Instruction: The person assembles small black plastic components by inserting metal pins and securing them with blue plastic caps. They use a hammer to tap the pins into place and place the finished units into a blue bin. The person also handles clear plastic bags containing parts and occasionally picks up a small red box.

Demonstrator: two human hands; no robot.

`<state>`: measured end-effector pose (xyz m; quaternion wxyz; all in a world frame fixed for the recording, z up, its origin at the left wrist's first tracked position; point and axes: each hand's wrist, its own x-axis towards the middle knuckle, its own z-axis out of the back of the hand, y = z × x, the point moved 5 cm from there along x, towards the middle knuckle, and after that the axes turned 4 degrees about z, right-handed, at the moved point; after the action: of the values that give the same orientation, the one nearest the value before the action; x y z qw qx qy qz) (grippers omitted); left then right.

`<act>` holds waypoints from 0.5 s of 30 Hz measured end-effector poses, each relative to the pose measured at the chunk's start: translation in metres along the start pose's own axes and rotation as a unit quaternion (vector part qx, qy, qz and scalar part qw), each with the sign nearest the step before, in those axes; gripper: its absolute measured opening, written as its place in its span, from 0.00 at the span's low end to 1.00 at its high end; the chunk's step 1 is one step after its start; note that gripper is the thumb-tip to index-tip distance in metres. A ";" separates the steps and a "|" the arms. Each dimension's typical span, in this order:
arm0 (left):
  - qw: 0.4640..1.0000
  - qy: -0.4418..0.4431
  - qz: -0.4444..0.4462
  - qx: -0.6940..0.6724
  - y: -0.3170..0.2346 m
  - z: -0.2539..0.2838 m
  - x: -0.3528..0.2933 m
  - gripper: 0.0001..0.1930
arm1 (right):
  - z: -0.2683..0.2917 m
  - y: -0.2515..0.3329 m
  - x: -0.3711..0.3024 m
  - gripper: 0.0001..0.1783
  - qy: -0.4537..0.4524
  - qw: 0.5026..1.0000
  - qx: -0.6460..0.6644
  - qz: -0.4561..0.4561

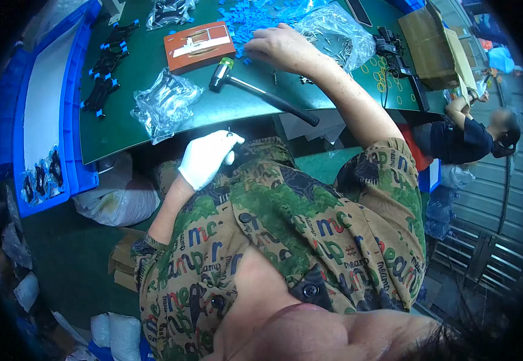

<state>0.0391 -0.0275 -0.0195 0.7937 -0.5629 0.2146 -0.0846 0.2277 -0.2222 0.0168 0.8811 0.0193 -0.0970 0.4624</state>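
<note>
Chin [300,331] nearest the lens, cut off by the lower edge. Head view: hands well apart. Left hand [208,159], white-gloved, pinches a small slim piece [230,130], kind indiscernible. Right hand [286,49], bare, fingers bent at blue pieces [243,21]; undersides hidden, so any grip is unclear. Between hands, on the counter [144,60]: hammer [266,96]. Beyond left hand: red-brown block [204,59].

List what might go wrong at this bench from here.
The hammer lies with its handle past the near edge of the green table; a bump might knock it down. The gloved left hand pinches a small part beyond that edge, so a slip could drop it. The clear bag sits at the edge and may slide off.
</note>
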 end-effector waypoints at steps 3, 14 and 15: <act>0.998 0.002 -0.046 0.031 0.000 -0.001 0.001 0.13 | 0.007 0.007 0.005 0.19 0.091 0.989 0.027 -0.109; 0.999 -0.002 -0.027 0.023 -0.001 0.002 -0.004 0.13 | -0.008 0.015 0.019 0.24 0.177 0.978 0.062 -0.090; 0.999 0.001 -0.027 0.029 -0.002 0.002 -0.004 0.13 | -0.010 0.015 0.020 0.23 0.192 0.975 0.054 -0.094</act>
<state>0.0365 -0.0254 -0.0162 0.8071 -0.5447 0.1979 -0.1130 0.2284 -0.1961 0.0100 0.9204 -0.0137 0.1014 0.3774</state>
